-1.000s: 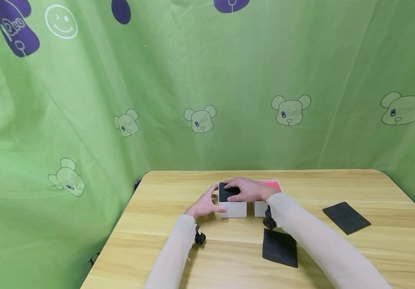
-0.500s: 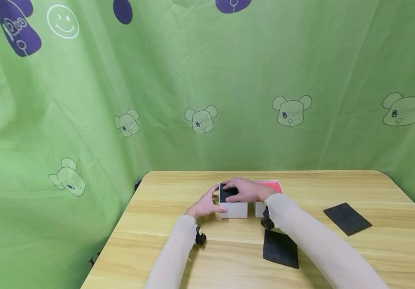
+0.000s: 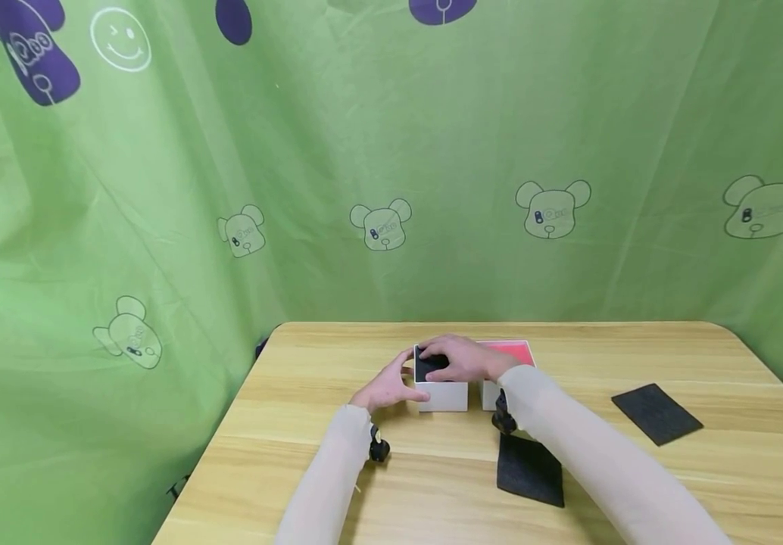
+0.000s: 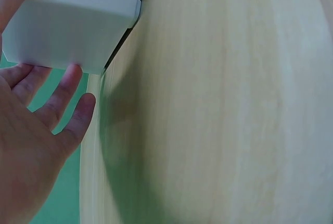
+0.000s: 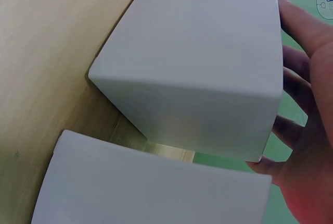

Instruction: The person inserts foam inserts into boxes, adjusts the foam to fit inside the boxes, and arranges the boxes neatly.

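A small white box (image 3: 443, 397) stands on the table, with a black square pad (image 3: 429, 368) in its top. My left hand (image 3: 390, 384) holds the box at its left: the thumb lies on the front face, and in the left wrist view the fingertips (image 4: 73, 73) meet the side. From above, my right hand (image 3: 461, 358) rests on the black pad with spread, bent fingers, partly covering it. The right wrist view shows the box's white walls (image 5: 192, 36) and the right fingers reaching over its top edge; their tips are hidden there.
Just right of the box, across a narrow gap, stands a second white box (image 3: 490, 395) with a pink-red inside, partly behind the right arm. One black square sheet (image 3: 529, 471) lies nearer on the wooden table (image 3: 432, 484), another black sheet (image 3: 657, 413) farther right. A green curtain (image 3: 460, 265) hangs behind.
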Demonstrator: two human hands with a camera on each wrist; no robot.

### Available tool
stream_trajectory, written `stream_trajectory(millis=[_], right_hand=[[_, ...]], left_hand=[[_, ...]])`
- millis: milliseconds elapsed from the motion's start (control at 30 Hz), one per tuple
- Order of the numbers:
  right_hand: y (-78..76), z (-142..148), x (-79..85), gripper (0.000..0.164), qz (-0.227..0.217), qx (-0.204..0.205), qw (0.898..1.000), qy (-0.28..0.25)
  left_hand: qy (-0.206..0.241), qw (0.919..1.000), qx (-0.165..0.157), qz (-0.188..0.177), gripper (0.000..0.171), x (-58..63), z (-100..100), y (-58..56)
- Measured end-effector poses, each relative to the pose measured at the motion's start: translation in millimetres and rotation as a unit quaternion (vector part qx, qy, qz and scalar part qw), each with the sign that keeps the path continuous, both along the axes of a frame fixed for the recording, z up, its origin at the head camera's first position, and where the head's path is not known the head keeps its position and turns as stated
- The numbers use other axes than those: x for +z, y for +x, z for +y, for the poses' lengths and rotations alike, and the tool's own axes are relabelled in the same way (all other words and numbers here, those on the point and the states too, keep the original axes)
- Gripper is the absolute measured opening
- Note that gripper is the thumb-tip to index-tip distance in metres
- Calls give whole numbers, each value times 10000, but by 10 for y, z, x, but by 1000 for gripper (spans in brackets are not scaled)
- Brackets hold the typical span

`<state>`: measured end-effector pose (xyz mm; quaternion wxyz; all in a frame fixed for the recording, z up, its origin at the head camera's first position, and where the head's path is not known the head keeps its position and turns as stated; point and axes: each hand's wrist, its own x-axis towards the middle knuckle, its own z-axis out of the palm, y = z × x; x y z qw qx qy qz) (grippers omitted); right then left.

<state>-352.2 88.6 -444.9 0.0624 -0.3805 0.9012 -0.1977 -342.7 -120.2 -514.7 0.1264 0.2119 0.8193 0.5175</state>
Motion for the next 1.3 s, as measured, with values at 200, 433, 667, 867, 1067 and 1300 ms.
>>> stream_trajectory(millis=[200, 433, 667, 867, 1067, 1300], right_hand=[[14, 20, -9, 49, -66, -88, 9999, 7], [20, 42, -22, 48, -73, -73, 9999, 49], [28, 66, -28, 49, -140, -79, 9999, 12], [36, 190, -5, 48, 106, 18, 9998, -160], [124, 521, 201, 48, 296, -211, 9990, -240], [214, 1122, 273, 45, 717, -443, 9950, -529]], left_hand=[[38, 10000, -10, -30, 99, -7, 23, 14], [24, 10000, -30, -65, 99, -26, 49, 8], [-17, 10000, -6, -39, 98, -39, 53, 8], [70, 10000, -17, -48, 99, -33, 22, 12], [160, 9998, 58, -72, 103, -12, -6, -2], [50, 9999, 127, -71, 105, -11, -1, 9]])
